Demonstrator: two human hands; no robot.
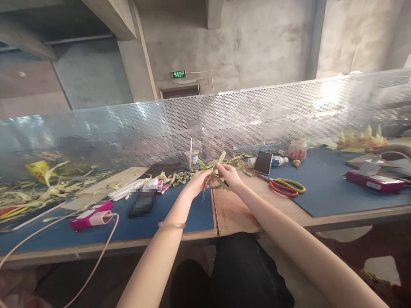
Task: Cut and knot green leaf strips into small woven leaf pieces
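Note:
Narrow green leaf strips (pixel 222 157) are held in front of me above the table, crossing one another and sticking out several ways. My left hand (pixel 201 179) pinches them from the left, its fingers curled round them. From the right, my right hand (pixel 229 175) grips the same strips between thumb and fingers. Thin ends dangle below my left hand. Behind them lie more loose leaf pieces (pixel 239 161). Left of my hands is a pile of small green knotted pieces (pixel 183 177). Red-and-yellow-handled scissors (pixel 284 188) rest to the right.
A phone (pixel 263 162) leans near a bottle (pixel 278 161) and a glass jar (pixel 297 150). A clear cup (pixel 192 157) stands behind my hands. Magenta power strips (pixel 91 216) and a cable lie at left, another at right. A perforated metal screen (pixel 244 115) borders the table's back.

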